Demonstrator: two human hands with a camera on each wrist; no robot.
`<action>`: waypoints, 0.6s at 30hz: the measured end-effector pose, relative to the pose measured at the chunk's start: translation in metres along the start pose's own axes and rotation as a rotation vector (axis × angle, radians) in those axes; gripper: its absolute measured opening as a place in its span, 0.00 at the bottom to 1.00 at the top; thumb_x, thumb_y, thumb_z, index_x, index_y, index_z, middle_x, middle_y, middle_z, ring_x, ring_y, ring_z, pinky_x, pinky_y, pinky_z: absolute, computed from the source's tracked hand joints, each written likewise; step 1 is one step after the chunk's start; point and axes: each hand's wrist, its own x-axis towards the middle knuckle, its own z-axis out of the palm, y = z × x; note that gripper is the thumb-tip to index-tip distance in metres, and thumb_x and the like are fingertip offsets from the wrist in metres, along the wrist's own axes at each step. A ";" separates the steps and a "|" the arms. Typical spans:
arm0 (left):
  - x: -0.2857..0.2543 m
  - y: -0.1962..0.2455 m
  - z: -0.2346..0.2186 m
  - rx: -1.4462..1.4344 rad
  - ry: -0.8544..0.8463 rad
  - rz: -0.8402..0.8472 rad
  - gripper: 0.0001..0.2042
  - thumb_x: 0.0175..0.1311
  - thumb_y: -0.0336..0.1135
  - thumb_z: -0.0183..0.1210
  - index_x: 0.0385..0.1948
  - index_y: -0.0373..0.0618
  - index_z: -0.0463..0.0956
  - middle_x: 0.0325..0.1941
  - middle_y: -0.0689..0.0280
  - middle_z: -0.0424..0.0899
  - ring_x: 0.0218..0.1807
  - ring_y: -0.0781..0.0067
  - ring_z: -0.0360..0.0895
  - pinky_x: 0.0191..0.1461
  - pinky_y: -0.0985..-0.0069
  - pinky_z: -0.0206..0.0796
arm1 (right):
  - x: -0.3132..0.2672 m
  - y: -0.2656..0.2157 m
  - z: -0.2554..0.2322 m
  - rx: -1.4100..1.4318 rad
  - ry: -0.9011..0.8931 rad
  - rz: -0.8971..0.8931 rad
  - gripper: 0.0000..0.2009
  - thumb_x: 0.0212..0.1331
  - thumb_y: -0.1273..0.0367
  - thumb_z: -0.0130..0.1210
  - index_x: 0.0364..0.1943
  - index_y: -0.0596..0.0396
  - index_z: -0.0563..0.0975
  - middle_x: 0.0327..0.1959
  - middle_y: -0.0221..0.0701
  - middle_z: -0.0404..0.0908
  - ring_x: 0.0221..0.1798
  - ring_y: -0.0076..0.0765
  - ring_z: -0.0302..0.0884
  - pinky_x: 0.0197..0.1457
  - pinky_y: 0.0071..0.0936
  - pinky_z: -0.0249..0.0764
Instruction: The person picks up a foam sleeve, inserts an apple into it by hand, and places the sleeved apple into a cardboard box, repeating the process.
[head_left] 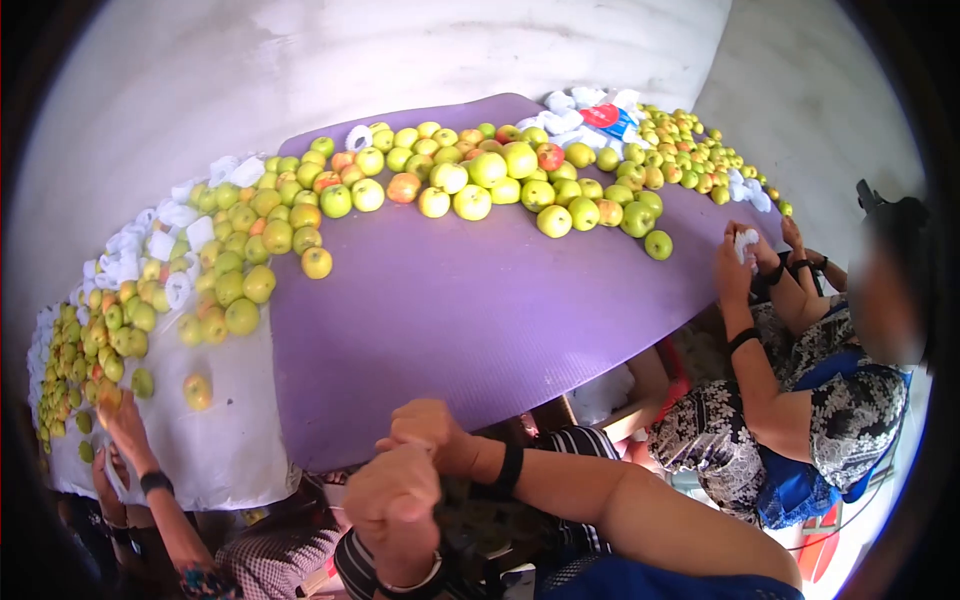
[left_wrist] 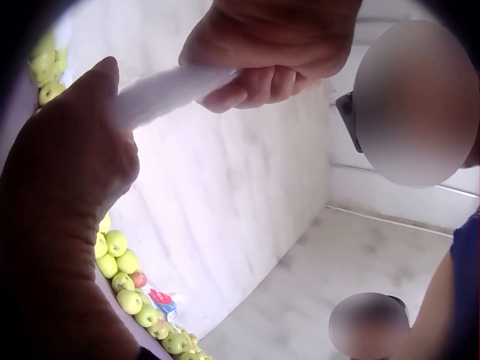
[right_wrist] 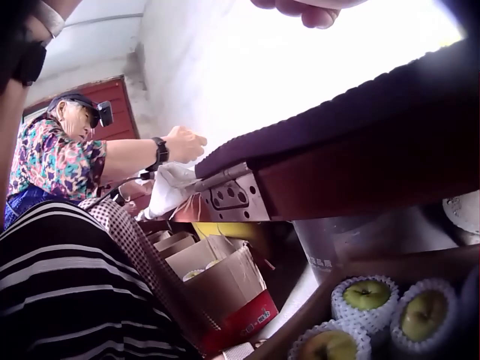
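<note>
A white foam sleeve (left_wrist: 169,91) stretches between both hands in the left wrist view. The fingers of my left hand (head_left: 392,495) (left_wrist: 274,45) curl round one end, while my right hand (head_left: 430,430) (left_wrist: 75,135) pinches the other end. From the head view the hands look like close-set fists over the near side of the purple table cover (head_left: 430,310), and the sleeve is hidden there. Only some fingertips of the right hand (right_wrist: 304,10) show at the top of the right wrist view.
Many green and reddish apples (head_left: 472,202) line the table's far side, with white foam nets (head_left: 125,250) at the left. People work at both sides. Below the table edge, a box holds several apples in foam nets (right_wrist: 366,295), near an open cardboard box (right_wrist: 225,281).
</note>
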 end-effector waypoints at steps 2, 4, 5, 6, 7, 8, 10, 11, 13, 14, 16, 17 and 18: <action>0.002 -0.002 -0.009 -0.050 -0.046 0.014 0.27 0.62 0.51 0.52 0.08 0.45 0.55 0.08 0.70 0.59 0.13 0.78 0.57 0.20 0.78 0.47 | -0.004 -0.002 0.006 0.162 0.001 -0.006 0.15 0.44 0.70 0.59 0.14 0.51 0.62 0.14 0.33 0.63 0.16 0.42 0.63 0.18 0.34 0.58; 0.002 -0.001 -0.006 -0.089 -0.087 0.029 0.27 0.63 0.50 0.51 0.08 0.45 0.55 0.08 0.70 0.59 0.13 0.78 0.56 0.20 0.77 0.47 | -0.002 -0.001 0.003 0.125 -0.011 0.003 0.14 0.45 0.69 0.59 0.15 0.51 0.62 0.14 0.33 0.62 0.16 0.42 0.64 0.19 0.34 0.58; 0.000 -0.001 -0.004 -0.058 -0.143 0.042 0.27 0.64 0.51 0.50 0.08 0.45 0.55 0.08 0.70 0.59 0.12 0.78 0.56 0.20 0.77 0.46 | 0.002 0.000 0.002 0.103 0.026 -0.016 0.16 0.43 0.70 0.60 0.13 0.52 0.61 0.13 0.32 0.60 0.16 0.41 0.62 0.18 0.34 0.57; 0.000 0.000 -0.001 -0.024 -0.196 0.057 0.27 0.64 0.51 0.50 0.08 0.45 0.55 0.08 0.70 0.58 0.12 0.78 0.55 0.20 0.77 0.46 | 0.004 0.001 0.000 0.084 0.060 -0.037 0.18 0.41 0.72 0.62 0.12 0.52 0.60 0.12 0.31 0.58 0.15 0.40 0.61 0.18 0.34 0.55; 0.000 -0.001 0.001 -0.026 -0.195 0.055 0.27 0.64 0.51 0.50 0.08 0.45 0.55 0.08 0.70 0.58 0.12 0.78 0.55 0.20 0.77 0.46 | 0.003 0.002 -0.002 0.083 0.059 -0.036 0.18 0.41 0.72 0.62 0.12 0.52 0.60 0.12 0.31 0.58 0.15 0.40 0.61 0.18 0.34 0.55; 0.000 -0.001 0.002 -0.025 -0.158 0.046 0.27 0.63 0.52 0.50 0.08 0.45 0.55 0.08 0.71 0.58 0.12 0.78 0.55 0.19 0.77 0.45 | 0.002 0.002 -0.003 0.092 0.053 -0.035 0.18 0.42 0.71 0.62 0.12 0.52 0.60 0.12 0.31 0.58 0.15 0.41 0.61 0.18 0.34 0.55; 0.000 -0.002 0.003 -0.016 -0.124 0.034 0.28 0.63 0.53 0.51 0.07 0.45 0.56 0.08 0.71 0.58 0.12 0.78 0.55 0.19 0.77 0.45 | 0.002 0.001 -0.005 0.107 0.053 -0.032 0.18 0.43 0.71 0.62 0.12 0.52 0.61 0.12 0.32 0.59 0.15 0.41 0.61 0.18 0.35 0.55; 0.000 -0.002 0.004 -0.039 -0.122 0.043 0.28 0.62 0.53 0.52 0.07 0.45 0.56 0.08 0.71 0.58 0.12 0.78 0.55 0.19 0.77 0.45 | 0.003 0.001 -0.007 0.112 0.049 -0.031 0.18 0.43 0.71 0.62 0.12 0.52 0.61 0.12 0.32 0.59 0.15 0.41 0.61 0.18 0.35 0.55; -0.001 0.000 0.004 -0.052 -0.114 0.049 0.28 0.61 0.54 0.52 0.07 0.45 0.56 0.08 0.71 0.59 0.12 0.78 0.56 0.19 0.77 0.45 | 0.004 0.001 -0.008 0.129 0.044 -0.027 0.18 0.44 0.71 0.62 0.12 0.52 0.61 0.12 0.32 0.59 0.15 0.41 0.60 0.18 0.35 0.55; 0.000 0.001 0.004 -0.034 -0.152 0.028 0.28 0.61 0.54 0.53 0.07 0.44 0.57 0.08 0.71 0.59 0.12 0.78 0.56 0.19 0.77 0.46 | 0.004 0.003 -0.008 0.106 0.040 -0.051 0.18 0.44 0.71 0.62 0.12 0.52 0.61 0.12 0.32 0.59 0.15 0.41 0.60 0.18 0.34 0.55; -0.001 0.002 0.002 -0.003 -0.178 -0.002 0.28 0.60 0.53 0.53 0.06 0.44 0.57 0.08 0.70 0.60 0.12 0.77 0.56 0.20 0.77 0.46 | 0.004 0.004 -0.010 0.099 0.032 -0.067 0.18 0.44 0.70 0.62 0.12 0.52 0.61 0.12 0.32 0.59 0.15 0.41 0.60 0.18 0.34 0.55; -0.002 0.000 -0.001 -0.016 -0.204 -0.014 0.26 0.60 0.50 0.53 0.07 0.43 0.59 0.10 0.68 0.62 0.14 0.75 0.59 0.21 0.76 0.48 | 0.004 0.004 -0.011 0.074 0.026 -0.051 0.17 0.44 0.70 0.61 0.12 0.51 0.61 0.13 0.32 0.61 0.15 0.41 0.62 0.18 0.34 0.56; 0.000 -0.001 -0.005 -0.021 -0.229 -0.024 0.25 0.60 0.47 0.53 0.08 0.41 0.60 0.11 0.67 0.63 0.15 0.72 0.62 0.21 0.75 0.50 | 0.005 0.004 -0.010 0.057 0.024 -0.037 0.17 0.44 0.69 0.60 0.12 0.51 0.61 0.13 0.32 0.63 0.15 0.40 0.63 0.17 0.34 0.57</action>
